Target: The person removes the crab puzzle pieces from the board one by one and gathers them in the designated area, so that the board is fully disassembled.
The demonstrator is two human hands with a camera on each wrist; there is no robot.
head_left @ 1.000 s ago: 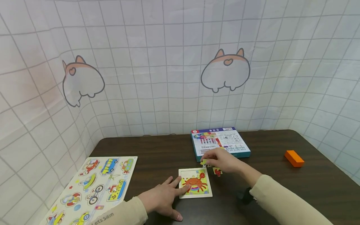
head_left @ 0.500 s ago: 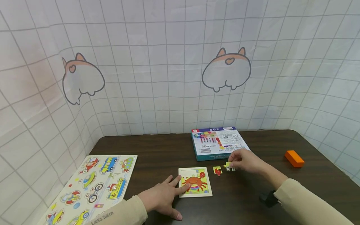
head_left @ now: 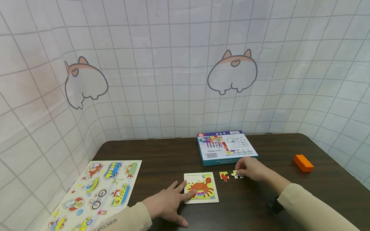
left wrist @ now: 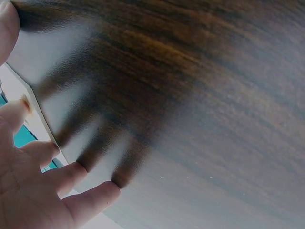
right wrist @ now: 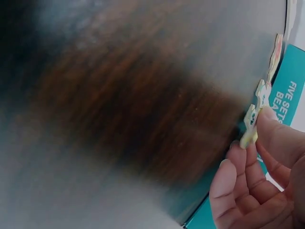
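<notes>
Pinching a little puzzle piece (head_left: 235, 174) in the fingers of the right hand (head_left: 251, 168), with the thumb pressed on it. Yellow, white and black in colour, and low down by the dark brown worktop (head_left: 164, 154); cannot tell if touching it or just over it. Spreading the fingers of the left hand (head_left: 169, 203) wide and gripping nothing with them, but resting on the near left part of the crab puzzle (head_left: 201, 201) with the tips of two. In the middle of that puzzle, a big red smiling crab on yellow, with a pale frame all around and a bare white patch at the far left corner. Between that puzzle and the pinched piece, one red and yellow piece (head_left: 224, 175), flat on the worktop and just beside the pinched one. Right behind the right hand, a flat box (head_left: 228, 147) with a blue-green front side and lots of print and pictures on top. Past the left arm, a big picture board (head_left: 104, 184) with a bus, a bike, a boat and more. Well apart on the right side, an orange block (head_left: 303, 163). On both arms, pale sleeves (head_left: 309, 207). All along the back, a white curtain (head_left: 179, 80) with grey squares and two round animal drawings.
</notes>
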